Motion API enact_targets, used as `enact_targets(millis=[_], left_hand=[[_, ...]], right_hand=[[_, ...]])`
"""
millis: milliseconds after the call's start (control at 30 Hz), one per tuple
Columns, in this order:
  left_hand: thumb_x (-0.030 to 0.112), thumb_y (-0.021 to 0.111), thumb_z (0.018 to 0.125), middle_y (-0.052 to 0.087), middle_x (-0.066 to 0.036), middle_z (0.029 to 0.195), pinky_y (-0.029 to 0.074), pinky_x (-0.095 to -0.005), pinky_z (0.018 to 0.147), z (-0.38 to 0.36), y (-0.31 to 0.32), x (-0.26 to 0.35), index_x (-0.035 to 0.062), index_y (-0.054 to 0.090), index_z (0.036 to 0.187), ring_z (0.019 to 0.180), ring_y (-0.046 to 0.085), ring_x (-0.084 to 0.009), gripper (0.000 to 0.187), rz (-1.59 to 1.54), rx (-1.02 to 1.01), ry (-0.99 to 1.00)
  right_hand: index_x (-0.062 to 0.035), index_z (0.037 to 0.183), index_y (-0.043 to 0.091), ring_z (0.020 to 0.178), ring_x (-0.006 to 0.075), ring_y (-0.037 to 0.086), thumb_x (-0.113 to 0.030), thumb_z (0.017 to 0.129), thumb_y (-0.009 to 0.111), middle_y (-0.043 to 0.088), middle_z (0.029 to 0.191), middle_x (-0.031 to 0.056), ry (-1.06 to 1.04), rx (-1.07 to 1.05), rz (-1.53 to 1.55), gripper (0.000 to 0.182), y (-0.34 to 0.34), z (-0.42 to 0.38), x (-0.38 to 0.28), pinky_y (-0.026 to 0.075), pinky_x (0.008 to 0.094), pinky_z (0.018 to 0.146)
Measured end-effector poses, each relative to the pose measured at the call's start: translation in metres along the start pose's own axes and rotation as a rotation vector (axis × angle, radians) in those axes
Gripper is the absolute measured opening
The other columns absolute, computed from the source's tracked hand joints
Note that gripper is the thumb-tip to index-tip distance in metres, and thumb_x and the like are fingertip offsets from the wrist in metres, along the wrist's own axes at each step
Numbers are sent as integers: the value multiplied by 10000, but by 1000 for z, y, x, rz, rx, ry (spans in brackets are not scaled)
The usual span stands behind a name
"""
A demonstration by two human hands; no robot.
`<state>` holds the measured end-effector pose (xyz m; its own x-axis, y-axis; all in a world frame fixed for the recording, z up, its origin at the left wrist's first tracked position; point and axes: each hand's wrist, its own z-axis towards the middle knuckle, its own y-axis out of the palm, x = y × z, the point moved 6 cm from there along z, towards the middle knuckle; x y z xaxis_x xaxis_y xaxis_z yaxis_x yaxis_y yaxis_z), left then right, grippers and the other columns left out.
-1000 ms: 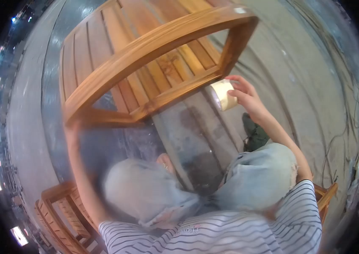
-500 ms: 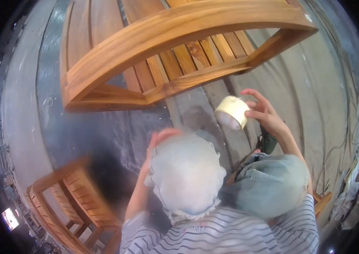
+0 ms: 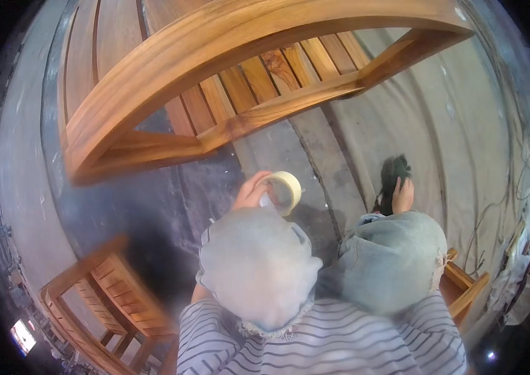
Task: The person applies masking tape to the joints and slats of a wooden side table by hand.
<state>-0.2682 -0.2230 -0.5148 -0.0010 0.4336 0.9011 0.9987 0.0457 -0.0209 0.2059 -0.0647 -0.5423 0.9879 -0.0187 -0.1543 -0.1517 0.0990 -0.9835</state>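
Note:
A roll of pale yellow masking tape is in my left hand, gripped at its left side just beyond my left knee. The open ring faces partly toward me, and a whitish piece shows by my fingers. Beyond my right knee, my right hand is beside a dark shoe, its fingers extended and seeming to touch it. Nothing shows in that hand. My knees hide both wrists. In front of me lies a slatted wooden piece of furniture with a curved rail, above my hands in the view.
A second slatted wooden piece, like a chair, stands at lower left. More wooden parts are behind my right side. Grey sheeting covers the floor at right, with a thin cable and crumpled material along the edge.
The masking tape roll has passed from my right hand to my left. My right hand has dropped toward the shoe. The view has shifted slightly, and the furniture sits further left.

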Motion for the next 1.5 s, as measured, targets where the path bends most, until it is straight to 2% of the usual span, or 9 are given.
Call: enact_targets(millis=[167, 300, 467, 667, 767, 900, 1067, 1300, 1500], left_hand=[[119, 755, 689, 562, -205, 1172, 495, -336, 811, -23, -19, 15, 12, 583, 1053, 862, 625, -285, 416, 236, 156, 323], [170, 674, 752, 573, -190, 1108, 520, -356, 729, -28, -21, 35, -13, 584, 1060, 789, 627, -240, 370, -376, 264, -34], [179, 610, 790, 584, -165, 1080, 509, -348, 746, -54, -17, 6, -25, 574, 1081, 820, 620, -227, 357, -685, 351, -146], [172, 599, 796, 586, -156, 1078, 500, -340, 763, -78, -36, 4, -23, 570, 1090, 843, 612, -221, 354, -765, 475, -125], [169, 593, 799, 586, -152, 1078, 495, -336, 772, -88, -42, 5, -23, 569, 1095, 855, 609, -219, 353, -785, 502, -114], [164, 586, 804, 587, -146, 1077, 488, -331, 783, -114, -36, -2, -21, 566, 1101, 870, 604, -215, 351, -819, 520, -130], [159, 577, 809, 589, -139, 1075, 480, -324, 798, -145, -15, -9, -20, 563, 1109, 889, 598, -210, 350, -856, 510, -168], [151, 563, 817, 590, -129, 1074, 469, -316, 818, -146, -20, -7, -18, 558, 1120, 916, 589, -204, 347, -844, 523, -161], [145, 552, 823, 592, -121, 1072, 459, -308, 835, -137, -30, 2, -16, 554, 1130, 940, 582, -199, 346, -808, 546, -118]], right_hand=[[-8, 1037, 611, 753, 428, 589, -179, 910, 633, 628, 877, 214, -445, 92, 544, 215, -117, 66, -213, 476, 456, 676], [-54, 1169, 583, 1148, 338, 534, -293, 884, 657, 573, 1159, 157, -957, 395, 458, 380, -142, 153, -374, 476, 416, 907], [-201, 1283, 566, 1336, 352, 354, -588, 874, 540, 476, 1394, 145, -766, -69, 117, 563, 12, 255, -434, 304, 586, 1023], [-127, 1185, 635, 1196, 316, 535, -419, 899, 540, 605, 1254, 139, -1097, -715, 602, 419, 47, 233, -540, 392, 489, 995], [-189, 1317, 537, 1297, 301, 435, -197, 810, 619, 517, 1368, 79, -1125, -357, 456, 514, 5, 63, -595, 373, 548, 1011], [-237, 1418, 424, 1371, 276, 310, -103, 774, 618, 338, 1500, 33, -1328, -428, 415, 687, -35, -29, -570, 350, 569, 1019], [-125, 1407, 426, 1215, 345, 452, -106, 751, 622, 425, 1376, 141, -1172, -251, 478, 684, -56, -46, -542, 415, 506, 961], [-13, 1402, 387, 1050, 402, 589, -295, 756, 650, 599, 1104, 300, -739, -1212, 436, 753, -56, -92, -483, 491, 473, 873], [18, 1174, 596, 962, 366, 655, -308, 766, 631, 663, 1071, 241, -708, -1174, 747, 524, -25, -80, -440, 512, 412, 843]])
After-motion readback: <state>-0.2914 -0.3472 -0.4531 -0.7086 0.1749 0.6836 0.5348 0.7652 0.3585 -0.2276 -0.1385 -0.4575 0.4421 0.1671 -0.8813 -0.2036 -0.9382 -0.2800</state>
